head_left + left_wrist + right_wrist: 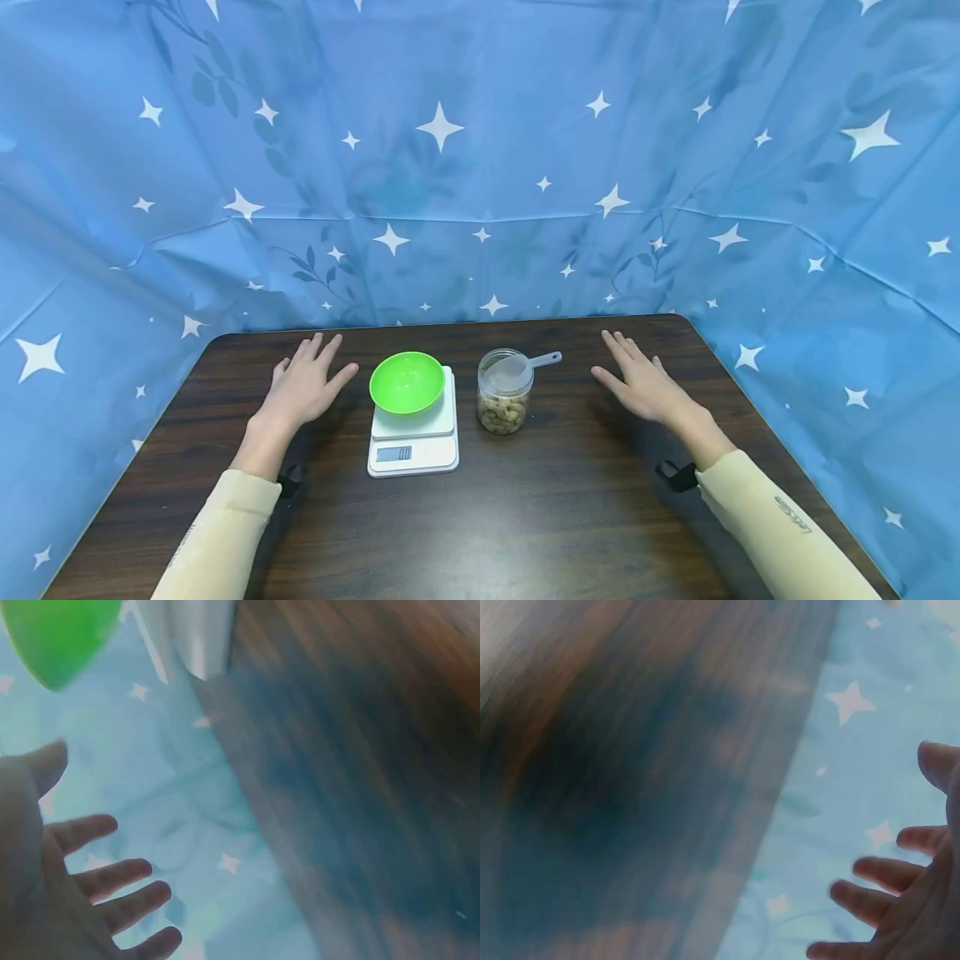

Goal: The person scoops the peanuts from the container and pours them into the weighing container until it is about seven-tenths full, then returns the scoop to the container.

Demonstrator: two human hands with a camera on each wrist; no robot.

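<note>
Left hand flat over the table, fingers straight and spread, holding nothing; just left of the scale, apart from it. Same hand seen spread in the left wrist view, with the bowl and a white corner of the scale at the top edge. Right hand likewise flat and spread, holding nothing, well to the right of the jar. Seen too in the right wrist view, right hand with fingers straight; view blurred. Green bowl resting on the scale platform, display facing the person. Clear jar upright just right of the scale, not touching, nuts in its lower part. Clear scoop lying across the jar mouth, handle pointing right and back. Blue starred cloth behind and at both sides of the table.
</note>
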